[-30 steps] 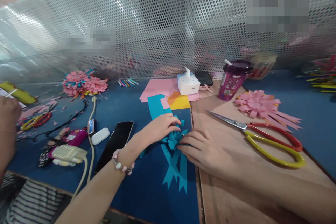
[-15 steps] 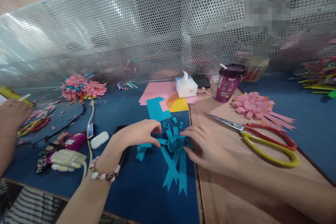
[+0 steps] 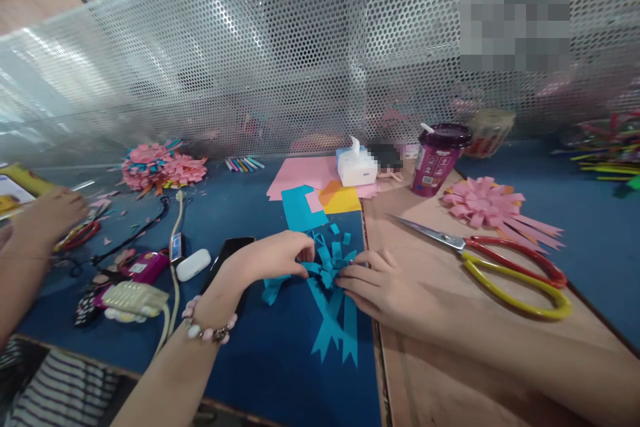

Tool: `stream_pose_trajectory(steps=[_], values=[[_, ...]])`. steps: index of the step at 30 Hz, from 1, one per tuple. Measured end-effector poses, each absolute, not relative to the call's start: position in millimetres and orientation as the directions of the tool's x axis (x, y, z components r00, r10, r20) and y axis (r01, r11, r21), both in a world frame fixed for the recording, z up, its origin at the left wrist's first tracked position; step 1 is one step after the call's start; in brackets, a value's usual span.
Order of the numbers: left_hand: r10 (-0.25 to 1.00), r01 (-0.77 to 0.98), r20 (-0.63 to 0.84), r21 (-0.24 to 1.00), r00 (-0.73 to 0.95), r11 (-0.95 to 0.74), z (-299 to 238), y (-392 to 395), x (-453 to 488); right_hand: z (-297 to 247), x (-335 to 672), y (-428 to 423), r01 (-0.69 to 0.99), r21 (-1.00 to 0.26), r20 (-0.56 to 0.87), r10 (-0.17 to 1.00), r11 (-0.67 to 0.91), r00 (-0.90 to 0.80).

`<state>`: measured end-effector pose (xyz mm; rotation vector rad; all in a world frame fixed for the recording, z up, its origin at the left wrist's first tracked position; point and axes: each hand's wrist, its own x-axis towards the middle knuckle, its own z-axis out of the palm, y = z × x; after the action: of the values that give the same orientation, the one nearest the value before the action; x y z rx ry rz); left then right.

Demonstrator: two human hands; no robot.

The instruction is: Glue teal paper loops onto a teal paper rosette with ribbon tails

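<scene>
A blue paper flower point(image 3: 330, 268) with notched ribbon tails lies on the blue tabletop between my hands. My left hand point(image 3: 283, 253), a beaded bracelet on its wrist, is closed with thumb and fingertips at the flower's left petals. From the other side my right hand point(image 3: 373, 280) closes its fingertips on the right petals; its thumb is partly hidden. Small blue paper scraps point(image 3: 335, 229) lie just behind the flower. A loose blue paper piece point(image 3: 273, 289) sits under my left hand.
Scissors point(image 3: 453, 240) and a pink paper flower point(image 3: 483, 203) lie on the wooden board at right, near a purple cup point(image 3: 440, 160). Behind are coloured papers point(image 3: 303, 207) and a tissue pack point(image 3: 356, 167). At left: phone point(image 3: 230, 257), white case point(image 3: 194, 265), another person's hand point(image 3: 55, 213).
My right fingers have moved left onto the petals and drawn together. My left hand has shifted slightly right to the flower. The other person's hand at far left has moved right.
</scene>
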<state>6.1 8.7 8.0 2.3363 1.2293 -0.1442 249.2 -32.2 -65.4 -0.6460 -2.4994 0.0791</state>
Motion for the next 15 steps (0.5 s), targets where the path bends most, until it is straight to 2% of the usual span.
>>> stream_pose_trajectory(steps=[15], values=[[0.734, 0.780, -0.290, 0.364, 0.614, -0.509, 7.6, 4.4, 13.1, -67.1, 249.4, -30.7, 0.428, -0.182, 0.520, 0.456, 0.885, -0.722]])
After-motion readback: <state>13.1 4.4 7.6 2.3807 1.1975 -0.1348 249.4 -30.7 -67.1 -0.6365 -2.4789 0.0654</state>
